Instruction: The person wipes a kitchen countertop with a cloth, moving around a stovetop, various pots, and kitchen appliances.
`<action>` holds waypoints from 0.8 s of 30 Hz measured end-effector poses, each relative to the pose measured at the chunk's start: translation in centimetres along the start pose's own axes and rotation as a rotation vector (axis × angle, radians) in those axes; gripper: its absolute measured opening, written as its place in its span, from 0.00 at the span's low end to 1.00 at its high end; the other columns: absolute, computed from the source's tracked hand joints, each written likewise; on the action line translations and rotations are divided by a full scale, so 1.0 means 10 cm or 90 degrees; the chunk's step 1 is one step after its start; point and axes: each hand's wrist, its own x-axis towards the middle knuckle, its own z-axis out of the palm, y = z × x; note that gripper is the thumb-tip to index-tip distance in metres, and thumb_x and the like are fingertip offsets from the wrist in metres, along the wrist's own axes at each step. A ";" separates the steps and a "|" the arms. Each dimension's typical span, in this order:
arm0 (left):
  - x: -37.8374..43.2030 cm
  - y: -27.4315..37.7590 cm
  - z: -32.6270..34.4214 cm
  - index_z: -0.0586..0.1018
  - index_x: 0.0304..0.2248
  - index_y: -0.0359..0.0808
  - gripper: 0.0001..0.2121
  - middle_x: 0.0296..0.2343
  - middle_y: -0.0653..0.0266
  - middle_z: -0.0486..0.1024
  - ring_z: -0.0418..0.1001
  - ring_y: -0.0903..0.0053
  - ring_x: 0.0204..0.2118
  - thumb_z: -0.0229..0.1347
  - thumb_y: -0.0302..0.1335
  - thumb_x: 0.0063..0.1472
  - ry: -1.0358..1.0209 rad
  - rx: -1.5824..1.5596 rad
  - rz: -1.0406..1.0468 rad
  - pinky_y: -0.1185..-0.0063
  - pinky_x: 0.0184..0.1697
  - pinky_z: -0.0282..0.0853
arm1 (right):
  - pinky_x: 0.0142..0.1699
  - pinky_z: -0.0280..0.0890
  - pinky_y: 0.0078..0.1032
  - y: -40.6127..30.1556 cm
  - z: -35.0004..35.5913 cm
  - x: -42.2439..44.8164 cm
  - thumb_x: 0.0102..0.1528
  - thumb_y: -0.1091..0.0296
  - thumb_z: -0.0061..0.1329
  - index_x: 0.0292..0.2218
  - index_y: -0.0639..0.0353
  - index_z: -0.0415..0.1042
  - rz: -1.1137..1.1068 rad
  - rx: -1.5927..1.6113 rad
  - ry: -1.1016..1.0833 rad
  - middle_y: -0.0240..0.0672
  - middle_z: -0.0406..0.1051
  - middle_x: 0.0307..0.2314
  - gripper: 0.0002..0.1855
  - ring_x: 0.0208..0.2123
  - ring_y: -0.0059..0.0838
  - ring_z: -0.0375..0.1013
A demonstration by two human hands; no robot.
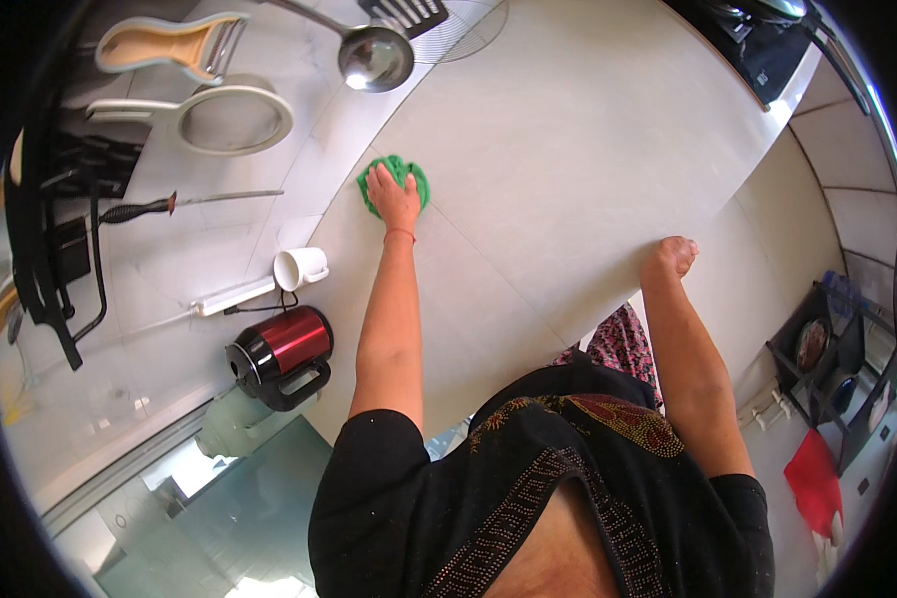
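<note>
My left hand (395,196) lies over a crumpled green cloth (423,179), pressing it on the pale tiled countertop (538,149) near the wall. The fingers spread across the cloth, and a thin red band circles the wrist. My right hand (671,258) is at the counter's front edge with its fingers curled in. Nothing shows in it, though its inner side is hidden. To the left of my left forearm, a white mug (300,268) and a red and black electric kettle (290,351) stand by the wall.
On the wall hang a peeler (168,46), a strainer (232,119), a ladle (376,58), a slotted turner (411,13) and a sharpening steel (194,202). A power strip (235,297) is near the mug. A black cooktop (755,52) is far right. A dark rack (830,359) stands right, below counter level.
</note>
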 end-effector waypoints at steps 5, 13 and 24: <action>0.52 0.42 0.30 0.60 0.47 0.30 0.29 0.48 0.46 0.58 0.54 0.54 0.52 0.55 0.35 0.48 -0.016 0.012 0.093 0.61 0.53 0.50 | 0.31 0.69 0.35 -0.11 -0.16 -0.30 0.56 0.59 0.22 0.20 0.56 0.69 0.008 -0.012 0.097 0.42 0.73 0.20 0.25 0.23 0.41 0.73; 0.07 1.53 0.45 0.59 0.50 0.31 0.32 0.51 0.49 0.55 0.51 0.56 0.54 0.55 0.36 0.47 -0.096 -0.067 0.317 0.61 0.55 0.46 | 0.36 0.68 0.37 -0.18 -0.32 -0.44 0.56 0.57 0.20 0.23 0.58 0.71 0.031 0.052 0.046 0.41 0.73 0.22 0.27 0.26 0.44 0.73; -1.94 1.35 -0.50 0.58 0.51 0.33 0.33 0.51 0.50 0.55 0.50 0.59 0.56 0.58 0.32 0.46 -0.278 -0.171 0.377 0.64 0.58 0.44 | 0.38 0.67 0.38 -0.11 -0.22 -0.24 0.56 0.59 0.19 0.29 0.61 0.71 -0.006 0.075 -0.034 0.44 0.73 0.26 0.25 0.29 0.44 0.73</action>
